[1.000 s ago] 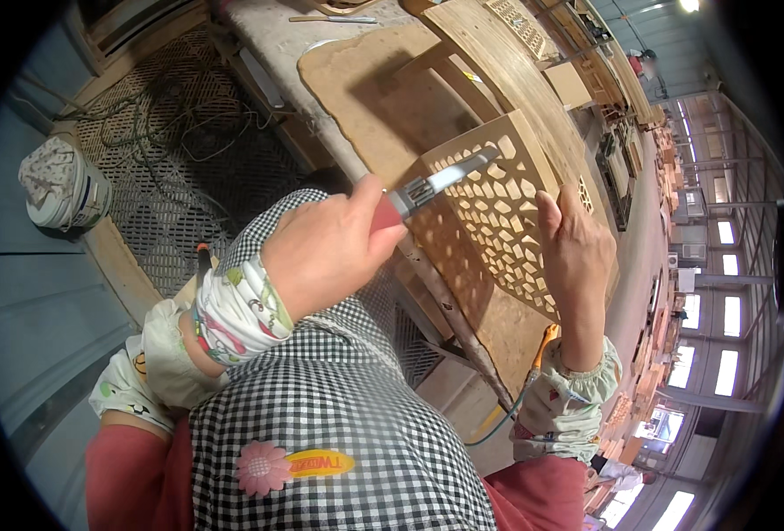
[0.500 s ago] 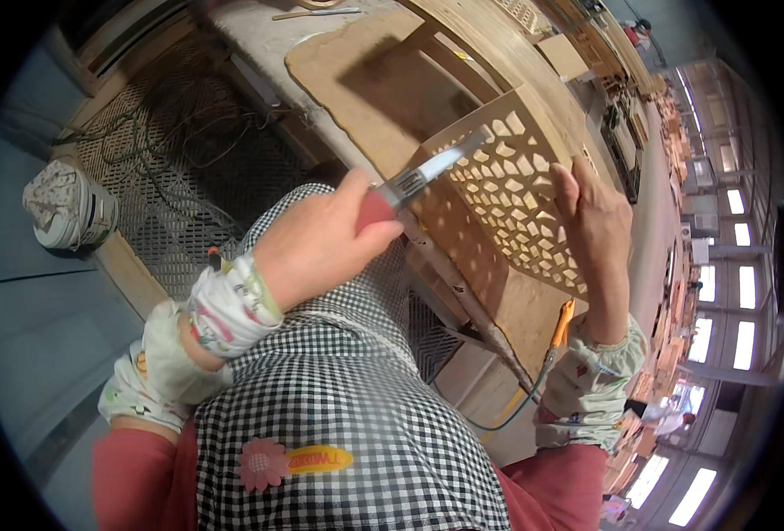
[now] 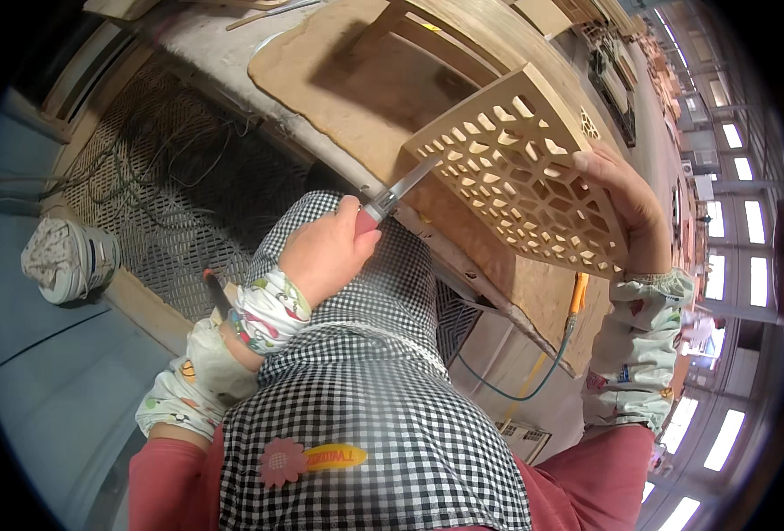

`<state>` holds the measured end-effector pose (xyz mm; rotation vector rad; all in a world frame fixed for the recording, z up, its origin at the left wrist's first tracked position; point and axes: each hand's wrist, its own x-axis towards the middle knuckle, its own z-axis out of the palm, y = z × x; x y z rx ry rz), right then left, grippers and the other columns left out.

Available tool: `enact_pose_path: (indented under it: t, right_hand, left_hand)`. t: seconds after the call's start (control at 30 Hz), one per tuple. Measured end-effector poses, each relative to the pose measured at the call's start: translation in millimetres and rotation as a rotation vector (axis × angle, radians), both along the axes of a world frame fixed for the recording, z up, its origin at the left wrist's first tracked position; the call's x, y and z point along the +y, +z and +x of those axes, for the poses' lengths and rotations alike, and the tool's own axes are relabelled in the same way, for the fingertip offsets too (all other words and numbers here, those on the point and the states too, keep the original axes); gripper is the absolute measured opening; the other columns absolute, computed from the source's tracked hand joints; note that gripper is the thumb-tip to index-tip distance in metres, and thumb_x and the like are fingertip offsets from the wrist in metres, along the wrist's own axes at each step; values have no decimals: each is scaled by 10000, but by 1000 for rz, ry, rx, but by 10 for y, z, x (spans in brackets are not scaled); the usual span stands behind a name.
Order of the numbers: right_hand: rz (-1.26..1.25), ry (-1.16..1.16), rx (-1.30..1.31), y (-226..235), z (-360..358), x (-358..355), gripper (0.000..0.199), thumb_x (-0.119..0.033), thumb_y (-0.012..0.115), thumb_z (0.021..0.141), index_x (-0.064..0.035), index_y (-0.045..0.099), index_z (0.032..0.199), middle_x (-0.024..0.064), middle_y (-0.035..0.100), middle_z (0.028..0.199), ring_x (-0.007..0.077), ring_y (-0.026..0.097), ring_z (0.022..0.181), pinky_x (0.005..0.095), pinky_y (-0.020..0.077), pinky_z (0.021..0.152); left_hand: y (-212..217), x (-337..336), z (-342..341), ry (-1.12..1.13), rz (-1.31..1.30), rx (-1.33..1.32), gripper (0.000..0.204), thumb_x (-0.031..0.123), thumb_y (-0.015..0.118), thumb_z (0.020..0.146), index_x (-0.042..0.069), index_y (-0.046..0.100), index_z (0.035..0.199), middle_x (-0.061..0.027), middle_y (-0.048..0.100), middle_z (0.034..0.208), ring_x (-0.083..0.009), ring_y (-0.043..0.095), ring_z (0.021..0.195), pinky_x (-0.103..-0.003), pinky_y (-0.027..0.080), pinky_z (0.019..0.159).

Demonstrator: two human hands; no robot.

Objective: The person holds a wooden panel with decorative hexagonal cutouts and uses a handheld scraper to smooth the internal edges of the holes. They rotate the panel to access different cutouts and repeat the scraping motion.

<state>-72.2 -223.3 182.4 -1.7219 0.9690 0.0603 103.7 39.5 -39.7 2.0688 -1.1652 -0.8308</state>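
Observation:
My left hand is closed round the red handle of a utility knife, whose flat metal blade points up and right. The blade's tip is at the near left corner of a wooden lattice panel, which is cut through with many angular holes. Whether the tip touches the wood I cannot tell. My right hand grips the panel's right edge, thumb on the face and fingers hidden behind. The panel stands tilted above a brown mat on the workbench.
An orange air gun with a blue-green hose lies near the bench's right end. Behind the panel is a wooden frame. A white bucket stands on the left, by tangled cables on the slatted floor.
My left hand has lowered the knife from in front of the panel to its near corner. The panel has turned its holed face more toward me, and my right hand has moved outward with it.

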Motion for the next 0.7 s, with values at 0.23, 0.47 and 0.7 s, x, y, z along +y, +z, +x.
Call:
enact_pose_path:
  t: [0.23,0.47,0.7]
  right_hand:
    - [-57,95,100,-55,-28,-311,645,-360,840,798,16,667,1293,89,704,1122,163,630,1015,306,502,887]
    - [-65,83,49,-41,31,-296,578,-349,835,806,17,707,1234,65,702,1044,140,617,928,276,484,811]
    - [45,230,56,26,83,-372,514,-417,772,907,-28,737,1241,74,716,1102,185,638,1021,340,501,945]
  left_hand:
    - [-71,-216,-11,6,35,-146,379,341,645,1009,11,496,1119,-262,724,908,-490,705,841,-583,560,724]
    - [15,-540,-28,-27,159,-231,408,372,606,1018,19,480,1178,-276,730,882,-489,723,848,-599,571,748]
    - [96,-704,39,-4,196,-181,458,419,563,1021,26,566,1256,-295,743,1019,-519,699,977,-614,547,851]
